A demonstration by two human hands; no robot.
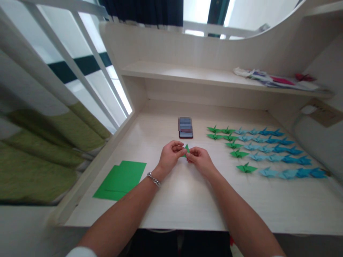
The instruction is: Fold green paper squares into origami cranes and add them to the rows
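Between my two hands, above the middle of the desk, is a small folded piece of green paper (pixel 187 147) with a pointed tip facing up. My left hand (pixel 172 154) pinches its left side between thumb and fingers. On its right side, my right hand (pixel 198 159) grips it the same way. The fingers cover most of the paper, so its full shape is hidden. A chain bracelet (pixel 154 179) circles my left wrist. Just beyond the hands lies a phone (pixel 185 127).
Flat green paper sheets (pixel 120 180) lie at the left of the desk (pixel 182 207). Rows of folded paper cranes (pixel 268 148), green through light blue to darker blue, fill the right side. A shelf (pixel 182 75) at the back bears papers (pixel 278 79). A curtain (pixel 40 150) hangs at left.
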